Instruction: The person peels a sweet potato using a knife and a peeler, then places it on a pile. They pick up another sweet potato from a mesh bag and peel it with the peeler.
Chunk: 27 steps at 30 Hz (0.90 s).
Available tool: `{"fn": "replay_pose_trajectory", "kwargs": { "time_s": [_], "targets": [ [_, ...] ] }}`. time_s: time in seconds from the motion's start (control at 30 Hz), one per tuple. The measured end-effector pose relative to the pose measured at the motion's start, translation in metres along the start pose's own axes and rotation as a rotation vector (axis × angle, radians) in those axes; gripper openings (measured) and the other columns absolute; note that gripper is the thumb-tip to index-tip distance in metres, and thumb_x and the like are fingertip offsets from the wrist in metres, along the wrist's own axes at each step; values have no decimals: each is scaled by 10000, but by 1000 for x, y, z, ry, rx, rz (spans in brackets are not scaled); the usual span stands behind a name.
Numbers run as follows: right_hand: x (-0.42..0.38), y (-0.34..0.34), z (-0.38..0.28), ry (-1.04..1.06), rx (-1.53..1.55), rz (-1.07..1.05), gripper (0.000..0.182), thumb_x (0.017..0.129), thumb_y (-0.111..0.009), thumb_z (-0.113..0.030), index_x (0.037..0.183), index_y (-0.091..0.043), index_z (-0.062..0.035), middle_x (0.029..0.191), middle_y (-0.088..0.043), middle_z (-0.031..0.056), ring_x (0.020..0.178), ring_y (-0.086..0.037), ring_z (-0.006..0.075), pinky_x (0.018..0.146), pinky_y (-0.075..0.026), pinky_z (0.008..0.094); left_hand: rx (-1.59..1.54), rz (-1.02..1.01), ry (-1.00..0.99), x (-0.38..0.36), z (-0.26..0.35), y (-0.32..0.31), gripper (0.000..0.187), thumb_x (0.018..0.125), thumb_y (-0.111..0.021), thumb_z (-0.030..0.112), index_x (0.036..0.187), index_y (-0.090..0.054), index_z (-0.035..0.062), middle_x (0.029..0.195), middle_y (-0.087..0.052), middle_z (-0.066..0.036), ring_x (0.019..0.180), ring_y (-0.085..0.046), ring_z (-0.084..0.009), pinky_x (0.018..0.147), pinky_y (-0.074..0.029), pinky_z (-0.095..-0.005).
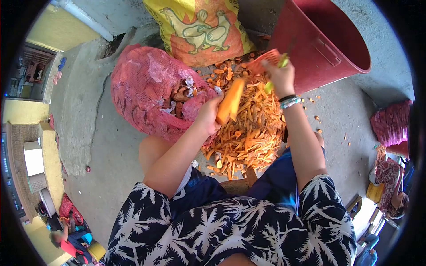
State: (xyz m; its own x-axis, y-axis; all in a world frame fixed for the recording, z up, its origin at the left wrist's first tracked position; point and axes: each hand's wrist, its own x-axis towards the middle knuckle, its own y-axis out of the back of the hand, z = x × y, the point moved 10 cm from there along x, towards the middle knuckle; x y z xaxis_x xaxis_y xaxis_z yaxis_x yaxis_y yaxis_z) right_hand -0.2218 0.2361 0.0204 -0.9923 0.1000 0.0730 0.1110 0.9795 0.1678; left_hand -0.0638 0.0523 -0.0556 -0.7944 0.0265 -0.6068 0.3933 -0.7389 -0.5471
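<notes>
My left hand point(208, 117) is closed around a thick orange carrot point(230, 102), its bright sides pared into flat faces. My right hand point(281, 80), with bands on its wrist, grips a yellow-green peeler point(269, 87) a little to the right of the carrot. Its blade is blurred. A reddish perforated plastic thing point(265, 61) overlaps the right fingers. Below both hands spreads a heap of orange peelings point(253, 133), with round cut ends among them. Beside my left hand slumps a pink mesh sack point(144, 93), brownish roots and torn paper showing at its opening.
A large red bucket point(306, 48) leans at the upper right. Behind the heap stands a yellow-and-orange sack point(202, 31) with printed birds. Purple mesh sacks point(392, 124) and a seated person point(390, 184) are at far right; another person point(73, 241) sits lower left.
</notes>
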Motion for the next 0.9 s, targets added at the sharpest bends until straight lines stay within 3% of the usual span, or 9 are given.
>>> {"fn": "replay_pose_trajectory", "kwargs": {
  "time_s": [0.03, 0.07, 0.23, 0.53, 0.63, 0.7, 0.77, 0.83, 0.9],
  "targets": [
    [7, 19, -13, 120, -35, 170, 260, 732, -707, -69, 928, -555, 9, 742, -611, 38, 603, -555, 91, 523, -455, 231, -60, 34, 61, -2, -6, 4, 314, 925, -411, 318, 1023, -544, 50, 721, -549, -40, 664, -578, -146, 597, -477, -253],
    [10, 25, -2, 43, 211, 167, 232, 746, -697, -68, 914, -554, 4, 741, -608, 35, 590, -544, 85, 519, -446, 217, 18, -156, 32, -8, 2, -9, 358, 927, -408, 341, 1093, -519, 43, 779, -554, -40, 743, -586, -141, 614, -486, -257],
    [-52, -30, -18, -127, 79, -189, 345, 762, -684, -84, 1052, -522, 12, 774, -617, 52, 633, -567, 81, 535, -476, 213, -119, -84, -55, 2, 19, -1, 359, 935, -393, 358, 1128, -492, 72, 848, -549, -23, 758, -553, -127, 654, -458, -261],
    [-82, -52, -15, -72, 128, -288, 264, 721, -696, -68, 937, -573, 18, 815, -645, 81, 721, -609, 136, 652, -487, 286, -304, 1, -207, 26, 15, 21, 315, 940, -385, 332, 1089, -502, 80, 889, -561, -24, 790, -559, -159, 710, -451, -289],
    [-66, -55, -9, -67, -29, -346, 343, 712, -722, -96, 995, -566, 19, 834, -645, 82, 747, -611, 144, 673, -485, 289, -162, -4, -1, 4, 3, 1, 333, 938, -386, 314, 1115, -496, 54, 957, -575, -57, 825, -579, -171, 737, -467, -303],
    [-31, -31, -14, 44, -3, -196, 441, 691, -760, -165, 1040, -551, 5, 867, -639, 78, 756, -603, 137, 667, -484, 271, -146, -102, 54, 6, -10, 7, 346, 935, -390, 314, 1122, -491, 42, 971, -579, -68, 828, -583, -175, 738, -473, -305],
    [1, 13, -25, 176, -70, 77, 279, 735, -713, -98, 934, -552, 14, 803, -632, 49, 672, -581, 117, 591, -475, 251, -128, -195, 106, -2, -16, 0, 359, 931, -394, 315, 1130, -487, 31, 985, -583, -79, 831, -588, -180, 738, -479, -307],
    [10, 30, -12, 53, 190, 175, 239, 740, -702, -83, 906, -550, -2, 767, -624, 40, 652, -567, 99, 578, -470, 247, -45, -255, 60, -15, -4, -17, 431, 928, -372, 383, 1139, -470, 20, 936, -578, -124, 768, -596, -197, 615, -502, -265],
    [-8, 21, -25, 83, 20, 127, 224, 744, -696, -76, 901, -550, -15, 781, -621, 40, 658, -568, 91, 578, -467, 241, -54, -215, 51, -11, 4, -12, 421, 926, -372, 400, 1113, -486, 40, 904, -576, -96, 752, -575, -188, 615, -494, -284]
  ]
}}
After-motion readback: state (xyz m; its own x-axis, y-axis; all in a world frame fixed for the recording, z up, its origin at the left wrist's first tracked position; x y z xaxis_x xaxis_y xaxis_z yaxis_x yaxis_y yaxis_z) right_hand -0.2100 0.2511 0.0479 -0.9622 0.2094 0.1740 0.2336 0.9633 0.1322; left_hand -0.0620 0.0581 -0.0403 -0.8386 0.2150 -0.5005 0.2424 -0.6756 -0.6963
